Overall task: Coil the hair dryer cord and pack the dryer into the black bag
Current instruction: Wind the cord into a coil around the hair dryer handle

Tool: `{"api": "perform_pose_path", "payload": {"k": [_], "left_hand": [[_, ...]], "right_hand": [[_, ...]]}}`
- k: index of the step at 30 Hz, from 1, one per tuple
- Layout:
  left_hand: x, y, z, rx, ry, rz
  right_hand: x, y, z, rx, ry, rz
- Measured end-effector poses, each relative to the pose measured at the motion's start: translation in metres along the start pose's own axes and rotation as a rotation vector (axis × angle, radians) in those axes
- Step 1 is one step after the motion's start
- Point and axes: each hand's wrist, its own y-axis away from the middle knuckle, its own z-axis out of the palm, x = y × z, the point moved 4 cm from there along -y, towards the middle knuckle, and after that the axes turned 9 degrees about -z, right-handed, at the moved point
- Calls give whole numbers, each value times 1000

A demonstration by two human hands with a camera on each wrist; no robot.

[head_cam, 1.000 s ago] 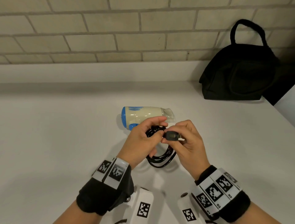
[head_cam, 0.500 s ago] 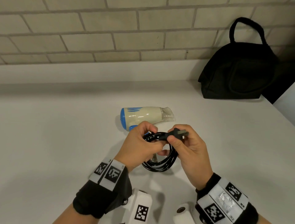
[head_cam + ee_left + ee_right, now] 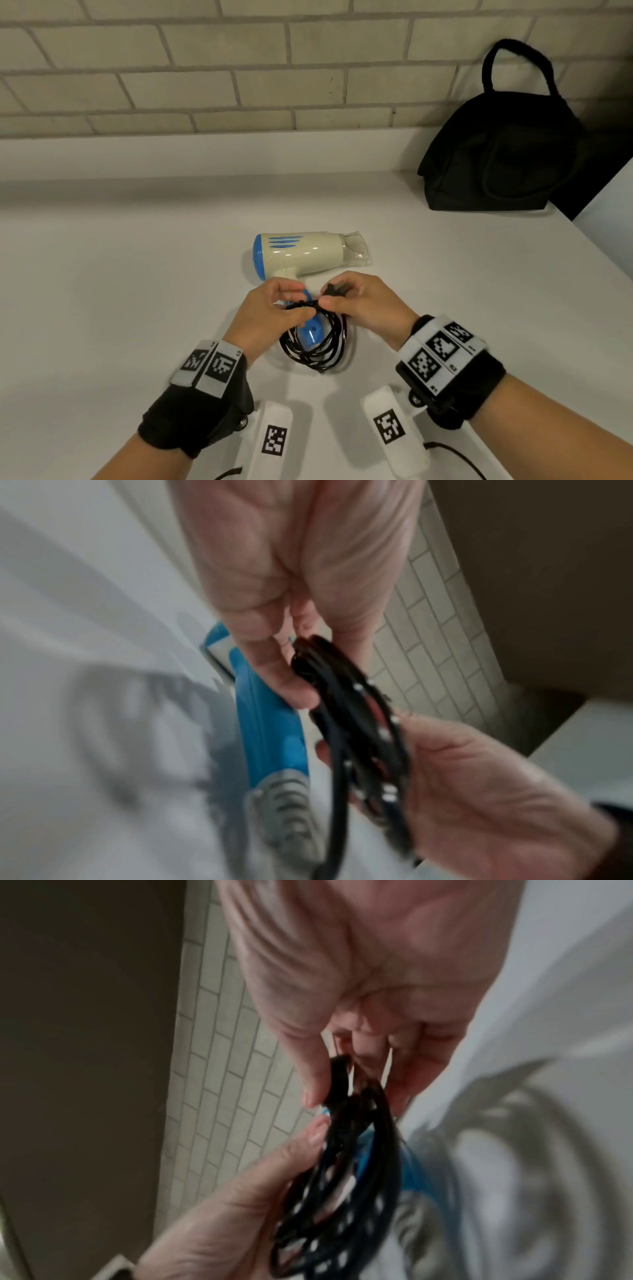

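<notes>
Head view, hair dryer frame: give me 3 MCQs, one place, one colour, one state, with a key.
1. Where does the black fabric bag stand?
A. far right of the white counter, by the brick wall
B. at the counter's near left edge
C. under the dryer

2. What colour is the rear cap of the cream plastic hair dryer?
A. red
B. blue
C. green

3. What state is the black cord in?
A. stretched out straight
B. plugged into the wall
C. gathered in loops, held by both hands

Key: 1 A, the bag sits in the right rear corner against the wall. 2 B, the cap and handle are blue. 3 C, the left hand pinches the coil and the right hand pinches its plug end.
</notes>
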Motion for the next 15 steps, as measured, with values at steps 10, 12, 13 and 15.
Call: {"api": "perform_pose_path", "payload": {"k": [10, 12, 13, 15], "left_hand": [[-11, 16, -8, 8, -129, 40], [-13, 18, -8, -20, -158, 17], [-16, 18, -8, -30, -165, 11], [-18, 20, -9, -26, -175, 14]], "right_hand": [[14, 24, 10, -305, 180, 37], [15, 27, 6, -301, 252, 29], [14, 29, 5, -297, 281, 29], [11, 32, 4, -292, 307, 24]]}}
